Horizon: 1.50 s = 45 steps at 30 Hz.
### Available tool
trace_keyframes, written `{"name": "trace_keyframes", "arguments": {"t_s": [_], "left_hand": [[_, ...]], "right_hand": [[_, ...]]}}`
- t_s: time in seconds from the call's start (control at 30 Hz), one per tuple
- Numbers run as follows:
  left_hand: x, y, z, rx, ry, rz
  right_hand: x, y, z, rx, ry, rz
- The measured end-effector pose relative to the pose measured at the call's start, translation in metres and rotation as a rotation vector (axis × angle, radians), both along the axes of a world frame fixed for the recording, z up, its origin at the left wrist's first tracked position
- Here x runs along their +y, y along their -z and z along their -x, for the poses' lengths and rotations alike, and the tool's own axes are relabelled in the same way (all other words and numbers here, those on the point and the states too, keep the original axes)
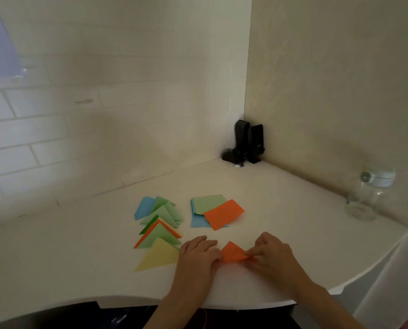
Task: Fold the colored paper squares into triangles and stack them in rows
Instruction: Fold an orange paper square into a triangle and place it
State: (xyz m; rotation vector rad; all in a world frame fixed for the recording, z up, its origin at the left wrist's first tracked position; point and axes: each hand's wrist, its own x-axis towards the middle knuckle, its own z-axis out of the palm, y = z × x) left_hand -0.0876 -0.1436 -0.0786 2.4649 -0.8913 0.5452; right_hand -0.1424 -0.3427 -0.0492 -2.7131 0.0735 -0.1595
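I've got the orange paper [233, 254] betw both hands: L hand [199, 254] presses its left corner flat-fingered, R hand [273, 254] pinches its right edge; triangle row [160, 230] lies left of it.

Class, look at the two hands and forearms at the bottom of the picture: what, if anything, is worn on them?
Nothing is worn, as far as the picture shows. The left hand and right hand are bare, with no gloves, rings or watch visible. Both forearms are bare too, with no sleeves visible up to the picture's bottom edge. Fine details such as the nails are too blurred to tell.
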Motion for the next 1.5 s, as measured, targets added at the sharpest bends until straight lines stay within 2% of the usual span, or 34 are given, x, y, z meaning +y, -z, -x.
{"name": "trace_keyframes", "arguments": {"t_s": [0.1,0.2,0.37,0.63,0.83,0.97,1.13,1.33,1.5], "left_hand": [[0.007,0.001,-0.004,0.085,-0.040,0.069],[0.008,0.001,-0.005,0.150,-0.069,0.099],[0.001,0.001,-0.008,0.139,-0.097,0.092],[-0.017,0.002,-0.007,-0.005,-0.231,-0.029],[-0.017,0.003,-0.011,0.017,-0.249,-0.048],[-0.013,0.003,-0.014,0.121,-0.187,0.000],[-0.005,0.001,-0.018,0.158,-0.113,0.059],[-0.001,0.004,-0.021,0.191,-0.067,0.101],[0.000,-0.002,-0.018,0.211,-0.038,0.093]], "right_hand": [[0.000,0.007,0.003,-0.023,0.008,-0.159],[-0.002,0.011,0.004,-0.071,0.038,-0.225],[0.002,0.012,-0.003,-0.038,0.133,-0.163],[0.020,0.022,-0.010,-0.144,0.298,0.063],[0.019,0.021,-0.010,-0.110,0.289,0.089],[0.013,0.021,-0.010,-0.068,0.248,-0.009],[0.003,0.018,-0.008,-0.032,0.156,-0.105],[-0.004,0.019,0.003,-0.083,0.097,-0.224],[-0.004,0.019,0.005,-0.102,0.086,-0.247]]}}
